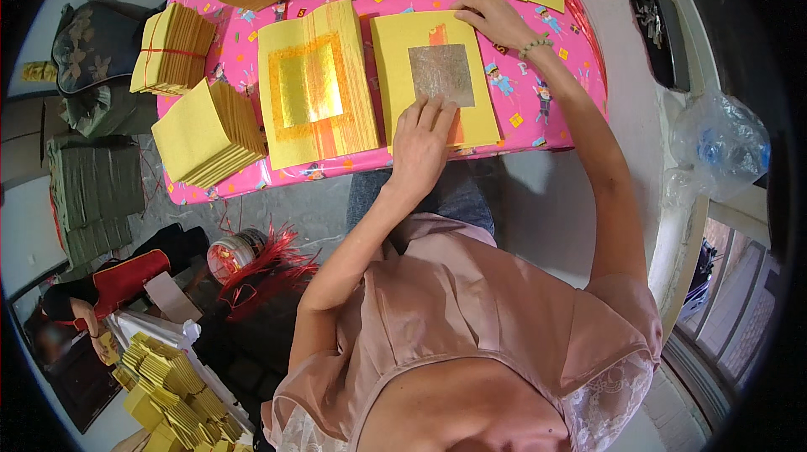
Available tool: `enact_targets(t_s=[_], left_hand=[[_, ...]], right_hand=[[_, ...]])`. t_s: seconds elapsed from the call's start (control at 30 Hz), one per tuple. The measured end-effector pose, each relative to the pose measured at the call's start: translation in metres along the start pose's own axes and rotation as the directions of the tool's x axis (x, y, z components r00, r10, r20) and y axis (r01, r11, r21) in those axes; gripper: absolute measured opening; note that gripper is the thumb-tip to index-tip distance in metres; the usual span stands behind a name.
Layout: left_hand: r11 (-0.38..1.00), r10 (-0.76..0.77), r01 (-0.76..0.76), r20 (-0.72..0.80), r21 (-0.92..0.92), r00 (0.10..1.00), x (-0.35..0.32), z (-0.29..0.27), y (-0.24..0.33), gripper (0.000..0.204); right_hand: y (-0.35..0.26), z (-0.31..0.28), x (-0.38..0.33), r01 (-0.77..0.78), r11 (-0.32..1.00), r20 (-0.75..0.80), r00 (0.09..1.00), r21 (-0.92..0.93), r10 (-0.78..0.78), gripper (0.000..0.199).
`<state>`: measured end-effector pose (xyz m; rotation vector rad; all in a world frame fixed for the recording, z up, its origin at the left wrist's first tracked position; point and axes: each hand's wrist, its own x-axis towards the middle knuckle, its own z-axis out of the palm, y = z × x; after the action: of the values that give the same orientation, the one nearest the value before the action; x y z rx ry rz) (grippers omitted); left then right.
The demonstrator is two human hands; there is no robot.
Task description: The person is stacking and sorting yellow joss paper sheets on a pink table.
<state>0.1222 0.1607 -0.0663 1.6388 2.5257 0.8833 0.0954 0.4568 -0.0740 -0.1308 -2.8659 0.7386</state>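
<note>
My left hand point(420, 145) lies flat, fingers spread, on the silver-square yellow sheet stack point(437, 82) at the table's point(521, 107) centre, my right hand point(496, 19) presses its one-o'clock corner open-palmed, gripping nothing, with a gold-square stack point(313, 82) at nine o'clock and tied bundles point(172, 49) beyond.

Counted two hands: left hand point(420, 145), right hand point(496, 19). Counted one silver-foil stack point(437, 74), one gold-foil stack point(313, 86), two plain yellow stacks at left point(172, 49) point(206, 133), and one pink counter point(538, 103).
</note>
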Motion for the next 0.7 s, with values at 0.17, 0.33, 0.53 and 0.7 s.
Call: enact_targets(t_s=[0.17,0.33,0.53,0.7], left_hand=[[1.0,0.003,-0.003,-0.016,0.028,1.0,-0.002,0.001,0.0,0.046],[1.0,0.017,-0.018,0.011,0.024,1.0,-0.002,0.002,0.002,0.052],[0.999,0.035,-0.035,0.026,0.007,0.999,0.0,0.004,0.001,0.061],[0.999,0.048,-0.048,-0.009,0.023,0.999,0.001,0.004,-0.003,0.058]], right_hand=[[-0.013,-0.001,0.002,-0.189,0.974,0.049,0.982,0.127,0.185,0.027],[-0.024,0.001,0.006,0.024,1.0,-0.136,0.99,-0.004,-0.024,0.019],[-0.087,0.034,0.019,0.474,0.881,-0.01,0.881,0.01,-0.474,0.032],[-0.11,0.056,0.027,0.605,0.796,0.073,0.794,-0.006,-0.603,0.032]])
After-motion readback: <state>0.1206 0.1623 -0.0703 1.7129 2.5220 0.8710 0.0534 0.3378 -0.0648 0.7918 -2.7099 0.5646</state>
